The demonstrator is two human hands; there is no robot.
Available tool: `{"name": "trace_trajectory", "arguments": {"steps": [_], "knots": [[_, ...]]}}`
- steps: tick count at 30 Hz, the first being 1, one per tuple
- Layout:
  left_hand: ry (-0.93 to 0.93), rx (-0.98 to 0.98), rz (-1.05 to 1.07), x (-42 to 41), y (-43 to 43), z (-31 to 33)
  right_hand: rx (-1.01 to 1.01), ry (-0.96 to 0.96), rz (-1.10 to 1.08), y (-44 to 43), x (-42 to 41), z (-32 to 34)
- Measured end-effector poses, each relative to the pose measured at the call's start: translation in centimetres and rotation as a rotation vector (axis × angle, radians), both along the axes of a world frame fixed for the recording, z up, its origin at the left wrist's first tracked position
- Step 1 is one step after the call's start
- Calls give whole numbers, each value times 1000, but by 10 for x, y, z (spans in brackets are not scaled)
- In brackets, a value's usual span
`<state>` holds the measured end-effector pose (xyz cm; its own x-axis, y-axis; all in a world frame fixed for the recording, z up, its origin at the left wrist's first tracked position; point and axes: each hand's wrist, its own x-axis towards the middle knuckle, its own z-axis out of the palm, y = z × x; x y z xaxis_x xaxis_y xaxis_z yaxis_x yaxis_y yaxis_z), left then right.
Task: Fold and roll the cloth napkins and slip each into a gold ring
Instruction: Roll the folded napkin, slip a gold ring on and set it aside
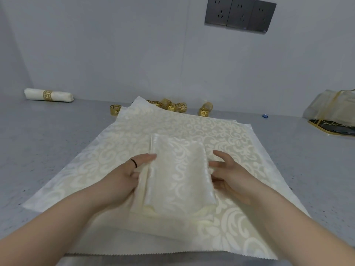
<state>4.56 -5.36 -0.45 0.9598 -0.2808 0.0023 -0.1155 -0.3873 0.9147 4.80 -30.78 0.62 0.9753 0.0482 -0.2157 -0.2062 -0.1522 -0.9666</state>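
Grey bench [48, 150] under a pale wall with dark sockets [240, 14]; a folded napkin [178, 169] is held between two hands.

Spread flat napkins [240, 137] cover the bench's middle, and the cream, scroll-patterned folded napkin lies on top of them, a glossy narrow panel with its long edges turned in. The left hand [128, 175] grips its left edge with curled fingers; the right hand [226, 169] curls round its right edge. The slick satin could spring open if either grip loosens, and the sheet beneath might drag along into the roll. Loose gold rings [178, 107] sit beyond the cloths, near the wall; one finished roll [48, 95] lies far left.
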Motion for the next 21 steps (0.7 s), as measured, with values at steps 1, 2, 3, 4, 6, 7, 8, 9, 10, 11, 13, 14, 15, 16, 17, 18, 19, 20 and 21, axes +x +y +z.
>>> {"name": "trace_trajectory", "arguments": {"steps": [1,2,3,4,6,7,8,9,10,11,13,14,15,16,17,18,19,20,21], "knots": [[-90,34,-70,-3,4,-6,-71,-69,42,-2,-9,-2],[-176,74,-131,-6,8,-12,-142,-136,105,-3,-17,-5],[-267,129,-163,-7,11,-18,-208,-196,181,-4,-24,-7],[-346,172,-191,-9,14,-22,-284,-249,257,-5,-29,-9],[-563,405,-219,-12,14,-17,-485,-362,375,-7,-38,-12],[-670,537,-214,-10,14,-15,-604,-421,413,-7,-40,-13],[-772,655,-198,-8,16,-15,-712,-462,444,-6,-44,-14],[-817,726,-192,-8,16,-13,-808,-500,464,-5,-46,-14],[-854,760,-193,-8,16,-12,-884,-534,475,-4,-48,-15],[-852,766,-216,-8,17,-11,-940,-571,476,-4,-50,-16],[-841,723,-260,-10,18,-13,-984,-605,465,-4,-53,-19],[-842,671,-257,-9,19,-15,-995,-637,455,-4,-53,-22],[-831,641,-252,-8,20,-17,-1021,-691,446,-4,-54,-25],[-811,619,-245,-8,20,-17,-1055,-758,422,-3,-54,-28],[-792,605,-225,-10,19,-17,-1076,-813,399,-1,-54,-30],[-778,616,-192,-11,18,-15,-1076,-835,384,1,-53,-31],[-734,639,-141,-13,16,-12,-1063,-837,391,3,-52,-32],[-673,650,-79,-15,15,-12,-1051,-836,399,6,-52,-32],[-607,603,-7,-16,14,-12,-1040,-836,397,7,-52,-32]]}}
